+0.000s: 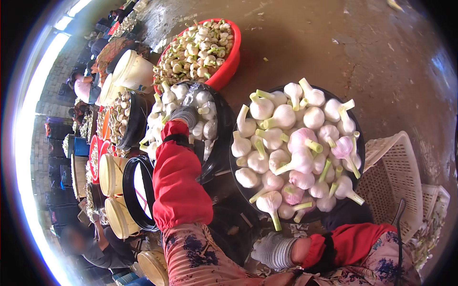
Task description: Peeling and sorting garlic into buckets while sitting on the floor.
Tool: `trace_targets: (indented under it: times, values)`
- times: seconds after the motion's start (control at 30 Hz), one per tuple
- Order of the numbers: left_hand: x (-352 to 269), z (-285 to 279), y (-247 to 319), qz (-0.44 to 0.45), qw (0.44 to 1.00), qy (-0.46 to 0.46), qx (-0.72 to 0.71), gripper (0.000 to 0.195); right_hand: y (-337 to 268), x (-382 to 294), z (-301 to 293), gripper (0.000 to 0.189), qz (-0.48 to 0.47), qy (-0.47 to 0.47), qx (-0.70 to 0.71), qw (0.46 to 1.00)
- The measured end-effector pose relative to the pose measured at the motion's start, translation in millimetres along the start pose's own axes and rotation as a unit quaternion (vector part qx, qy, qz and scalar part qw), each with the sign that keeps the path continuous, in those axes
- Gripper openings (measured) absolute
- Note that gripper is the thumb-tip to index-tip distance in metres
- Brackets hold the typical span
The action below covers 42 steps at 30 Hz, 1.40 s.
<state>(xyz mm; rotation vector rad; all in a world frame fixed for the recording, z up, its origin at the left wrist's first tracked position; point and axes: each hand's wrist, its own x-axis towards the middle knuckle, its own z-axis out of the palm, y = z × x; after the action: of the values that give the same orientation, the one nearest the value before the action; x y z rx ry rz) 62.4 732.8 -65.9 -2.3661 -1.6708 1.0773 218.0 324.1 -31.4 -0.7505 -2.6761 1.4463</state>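
My left hand (186, 115), in a grey knit glove, reaches out over a heap of white garlic bulbs (171, 95) in a black tub (221, 125). Its fingers are hidden behind the back of the glove, so any grip is not visible. Clear plastic covers or lines part of this heap. My right hand (273, 251), gloved in grey too, is curled low in front of my body, just below a round black tub (239, 184). Whether it holds anything does not show. That tub is piled with trimmed garlic bulbs (282, 117), some pinkish, with short green stems.
Beyond stands a red basin (234, 53) of small garlic bulbs. A beige plastic crate (404, 182) is at the right, beside garlic scraps (427, 236). Cream buckets (111, 175) and an upright black-rimmed tub (137, 193) line the left, where a seated person (107, 246) works.
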Motion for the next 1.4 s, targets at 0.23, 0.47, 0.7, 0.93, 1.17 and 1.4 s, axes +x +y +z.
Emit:
trace_targets:
  times: [0.23, 0.47, 0.7, 0.93, 1.17, 1.4]
  values:
    - [15.6, 5.5, -13.5, 0.216, 0.975, 0.047, 0.005, 0.027, 7.5, 0.9, 2.0, 0.018, 0.003, -0.006, 0.012, 1.0]
    - [-1.0, -25.1, -29.1, -0.13, 0.924, 0.307, -0.186, 0.054, 5.9, -10.5, -15.1, 0.018, -0.009, 0.028, 0.031, 0.999]
    - [53.7, -31.8, -12.4, -0.193, 0.948, 0.192, -0.167, 0.051, 10.0, -10.1, -5.6, 0.021, 0.008, 0.045, 0.077, 0.996]
    - [22.8, -39.2, -17.1, -0.116, 0.922, 0.283, -0.237, 0.061, 12.8, -14.9, -5.1, 0.024, 0.019, 0.016, 0.03, 0.999]
    - [-136.8, -37.1, 65.2, 0.186, 0.672, 0.173, -0.696, 0.047, -0.2, -26.0, 9.4, 0.017, 0.003, 0.077, 0.03, 0.997]
    - [-249.3, 11.3, 163.5, 0.302, 0.819, 0.313, -0.375, 0.081, -22.1, -14.5, 54.8, 0.016, -0.021, 0.083, 0.016, 0.996]
